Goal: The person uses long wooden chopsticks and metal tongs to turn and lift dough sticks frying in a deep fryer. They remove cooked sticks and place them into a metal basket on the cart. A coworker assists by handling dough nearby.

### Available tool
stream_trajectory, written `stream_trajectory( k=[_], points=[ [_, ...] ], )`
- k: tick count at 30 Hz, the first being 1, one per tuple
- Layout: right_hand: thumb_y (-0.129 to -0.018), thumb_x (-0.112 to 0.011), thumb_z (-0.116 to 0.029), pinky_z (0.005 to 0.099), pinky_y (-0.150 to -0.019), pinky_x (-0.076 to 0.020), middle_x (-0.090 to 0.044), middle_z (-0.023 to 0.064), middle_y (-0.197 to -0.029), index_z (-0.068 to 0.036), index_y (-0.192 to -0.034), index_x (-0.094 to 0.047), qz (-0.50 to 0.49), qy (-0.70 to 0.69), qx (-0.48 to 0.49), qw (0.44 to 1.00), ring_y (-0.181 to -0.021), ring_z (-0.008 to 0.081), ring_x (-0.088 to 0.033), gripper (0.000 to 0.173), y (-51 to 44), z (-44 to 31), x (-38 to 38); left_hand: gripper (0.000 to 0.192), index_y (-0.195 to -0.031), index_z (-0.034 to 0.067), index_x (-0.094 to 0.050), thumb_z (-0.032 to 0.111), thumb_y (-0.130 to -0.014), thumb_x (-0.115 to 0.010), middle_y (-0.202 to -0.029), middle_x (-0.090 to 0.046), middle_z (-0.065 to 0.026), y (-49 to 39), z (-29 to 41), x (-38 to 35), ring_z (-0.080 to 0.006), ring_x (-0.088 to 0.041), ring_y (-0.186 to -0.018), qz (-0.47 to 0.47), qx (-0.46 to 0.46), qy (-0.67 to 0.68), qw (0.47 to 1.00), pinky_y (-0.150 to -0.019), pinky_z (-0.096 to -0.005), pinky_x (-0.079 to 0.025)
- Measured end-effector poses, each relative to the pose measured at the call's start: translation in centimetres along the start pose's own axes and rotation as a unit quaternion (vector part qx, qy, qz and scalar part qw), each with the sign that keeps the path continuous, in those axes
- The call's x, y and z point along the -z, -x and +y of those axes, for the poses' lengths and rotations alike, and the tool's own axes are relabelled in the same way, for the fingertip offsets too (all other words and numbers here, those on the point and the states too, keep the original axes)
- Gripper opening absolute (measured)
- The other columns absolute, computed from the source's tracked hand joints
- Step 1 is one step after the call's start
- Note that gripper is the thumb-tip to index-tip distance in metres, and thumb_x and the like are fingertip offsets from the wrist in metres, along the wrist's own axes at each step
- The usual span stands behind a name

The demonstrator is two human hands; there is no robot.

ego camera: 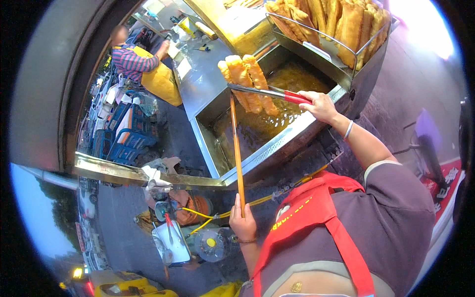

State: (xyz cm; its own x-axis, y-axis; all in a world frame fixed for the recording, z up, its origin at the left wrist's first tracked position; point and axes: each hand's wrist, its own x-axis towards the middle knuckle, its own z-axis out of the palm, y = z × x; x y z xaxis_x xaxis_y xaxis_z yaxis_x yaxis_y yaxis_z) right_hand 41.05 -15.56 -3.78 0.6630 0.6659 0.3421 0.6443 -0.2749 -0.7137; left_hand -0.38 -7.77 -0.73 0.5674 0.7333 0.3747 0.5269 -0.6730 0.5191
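Note:
My right hand (321, 107) is closed around the red grips of metal tongs (256, 89). Several golden fried dough sticks (239, 72) lie across the tongs' jaws, above the deep fryer (272, 144) and its brown oil (246, 135). Lower down, my left hand (243, 221) holds a long wooden stick (236, 148), perhaps a pair of cooking chopsticks. The stick points up over the fryer's front rim, and its tip reaches the dough sticks near the end of the tongs. Small bright bubbles or glints show on the oil.
A wire-railed rack (356, 55) of fried dough sticks stands at the fryer's right end. Beyond the steel counter (206, 70) works a person in a yellow apron (156, 83). Blue crates (128, 139), a white tray (171, 243), yellow hoses (222, 214) and a large plastic bottle (211, 244) are at left.

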Motion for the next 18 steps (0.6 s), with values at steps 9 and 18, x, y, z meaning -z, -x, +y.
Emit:
stream_trajectory(
  k=[9,18],
  points=[
    [-0.080,-0.070,-0.023,0.0354,-0.081,-0.0499,-0.067,0.0158,-0.109,-0.009,-0.120,-0.064,-0.030,-0.037,-0.034,0.998,-0.093,0.0303,-0.066,0.043,0.1,0.6,0.1,0.044,-0.131,0.003,-0.056,0.007,-0.088,-0.062,-0.093,-0.064,-0.0188,-0.8,0.8,-0.3,-0.0357,-0.061,-0.082,-0.004,0.003,0.010,1.000,-0.073,-0.0403,-0.050],
    [-0.082,-0.066,-0.037,0.0388,-0.078,-0.0503,-0.068,0.0129,-0.102,-0.018,-0.121,-0.063,-0.021,-0.021,-0.018,0.999,-0.092,0.0309,-0.066,0.044,-0.1,1.6,-0.2,0.044,-0.130,0.003,-0.057,0.005,-0.086,-0.063,-0.106,-0.065,-0.0213,-1.1,1.3,-0.4,-0.0371,-0.064,-0.093,-0.015,0.022,-0.003,1.000,-0.080,-0.0413,-0.050]
  ],
)
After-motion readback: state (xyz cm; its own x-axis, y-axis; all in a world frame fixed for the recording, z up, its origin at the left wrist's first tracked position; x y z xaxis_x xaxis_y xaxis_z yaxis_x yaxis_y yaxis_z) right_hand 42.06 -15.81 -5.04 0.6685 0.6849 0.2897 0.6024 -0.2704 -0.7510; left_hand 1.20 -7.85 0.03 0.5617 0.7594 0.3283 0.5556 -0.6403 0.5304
